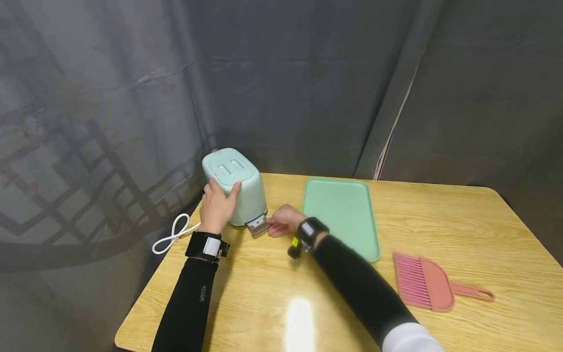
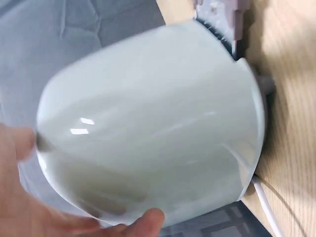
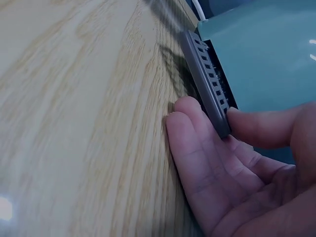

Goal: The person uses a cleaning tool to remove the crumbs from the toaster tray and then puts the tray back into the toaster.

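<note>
Closest in, a pink brush (image 1: 433,285) lies on the wooden table (image 1: 462,234) at the right, well apart from the hands. Further in, the right hand (image 1: 285,221) pinches the grey crumb tray (image 1: 258,226) between thumb and fingers, the tray sticking partway out of the base of the mint toaster (image 1: 235,185). The left hand (image 1: 216,207) curls over the toaster's near top edge, gripping it. A green tray (image 1: 340,215) sits just right of the toaster; a white cord (image 1: 173,233) loops at the left edge.
</note>
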